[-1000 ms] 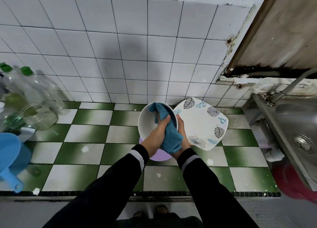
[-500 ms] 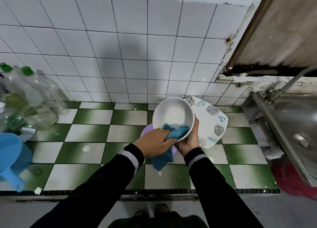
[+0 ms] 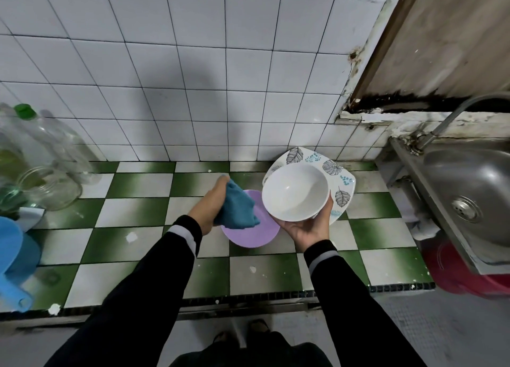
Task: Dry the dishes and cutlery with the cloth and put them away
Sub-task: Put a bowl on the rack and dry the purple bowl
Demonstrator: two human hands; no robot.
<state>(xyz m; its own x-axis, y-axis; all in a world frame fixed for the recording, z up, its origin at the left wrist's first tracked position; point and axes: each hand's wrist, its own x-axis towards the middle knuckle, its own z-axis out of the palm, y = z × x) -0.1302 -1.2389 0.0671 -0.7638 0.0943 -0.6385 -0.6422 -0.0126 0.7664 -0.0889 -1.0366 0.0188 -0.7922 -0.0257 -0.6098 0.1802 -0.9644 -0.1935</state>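
Right hand [image 3: 309,228] cups the round white bowl [image 3: 295,191] from below, left hand [image 3: 211,204] grips the bunched blue cloth [image 3: 237,208]; stow the bowl level.

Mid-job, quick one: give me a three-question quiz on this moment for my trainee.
1. True or false: the cloth in the left hand lies inside the white bowl.
2. The right hand holds: A) the cloth B) the white bowl C) nothing.
3. What patterned item shows behind the white bowl?
Key: 1 false; 2 B; 3 the leaf-patterned plate.
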